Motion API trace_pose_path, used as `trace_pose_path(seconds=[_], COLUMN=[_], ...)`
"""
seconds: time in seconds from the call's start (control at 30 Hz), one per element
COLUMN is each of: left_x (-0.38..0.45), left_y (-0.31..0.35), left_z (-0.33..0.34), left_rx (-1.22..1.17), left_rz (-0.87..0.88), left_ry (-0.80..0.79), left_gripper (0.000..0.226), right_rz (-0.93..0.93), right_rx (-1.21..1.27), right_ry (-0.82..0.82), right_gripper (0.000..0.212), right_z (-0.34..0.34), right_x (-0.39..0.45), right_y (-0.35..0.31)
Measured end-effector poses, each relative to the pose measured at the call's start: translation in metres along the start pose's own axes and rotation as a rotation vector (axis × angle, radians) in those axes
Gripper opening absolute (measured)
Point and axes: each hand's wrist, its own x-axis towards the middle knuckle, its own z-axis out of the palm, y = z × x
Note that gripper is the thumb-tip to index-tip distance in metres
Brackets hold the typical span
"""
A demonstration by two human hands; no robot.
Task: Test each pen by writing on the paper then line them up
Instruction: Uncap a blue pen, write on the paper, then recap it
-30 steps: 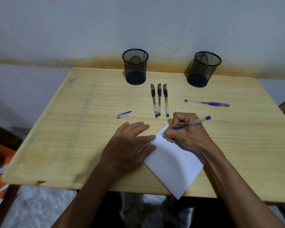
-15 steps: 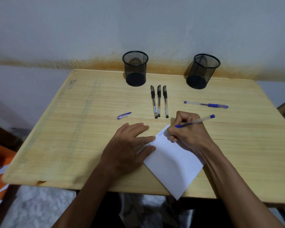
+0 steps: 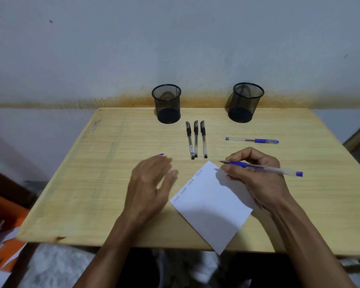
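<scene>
Four short words run along the paper's (image 3: 212, 204) top-left edge: three dark, one blue at the far end, so four tests look done. Three black pens (image 3: 196, 139) lie capped, parallel and just beside each other in mid-table, below the left cup (image 3: 167, 103); that row reads as finished.

Blue pen (image 3: 264, 168) is in the right hand (image 3: 256, 177), pinched near the tip between thumb and fingers, tip off the paper just past its far corner, uncapped. My read: its test is written and it needs capping and a spot in the row. Its likely cap (image 3: 161, 154) is only a blue sliver showing past the left hand (image 3: 152, 183), which hovers with fingers loosely spread, holding nothing, blurred, just left of the paper.

Second blue pen (image 3: 252, 140) lies crosswise, capped, well apart from the row, below the right cup (image 3: 245, 101). Probably untested, since only one blue word shows.

Left: cap and place the held pen, test and place the last one. Table (image 3: 81, 183) otherwise bare wood; both cups look empty.
</scene>
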Motion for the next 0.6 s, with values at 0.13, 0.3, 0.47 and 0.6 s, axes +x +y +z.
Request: trace_pose_path(seconds=[0.13, 0.3, 0.47, 0.6], left_x=[0.023, 0.035, 0.035, 0.025], left_y=[-0.014, -0.029, -0.016, 0.033], left_z=[-0.007, -0.007, -0.006, -0.004], left_rx=[0.318, 0.427, 0.298, -0.001], left_rz=[-0.167, -0.202, -0.092, 0.032], left_ry=[0.018, -0.134, -0.121, -0.057], left_gripper=[0.026, 0.011, 0.022, 0.02], right_rz=[0.03, -0.021, -0.018, -0.166], right_rx=[0.048, 0.069, 0.152, 0.03], right_ry=[0.021, 0.038, 0.037, 0.032], right_gripper=[0.016, 0.015, 0.015, 0.021], right_z=[-0.007, -0.007, -0.008, -0.004], right_x=[-0.012, -0.023, -0.028, -0.029], right_y=[-0.01, -0.014, -0.015, -0.024])
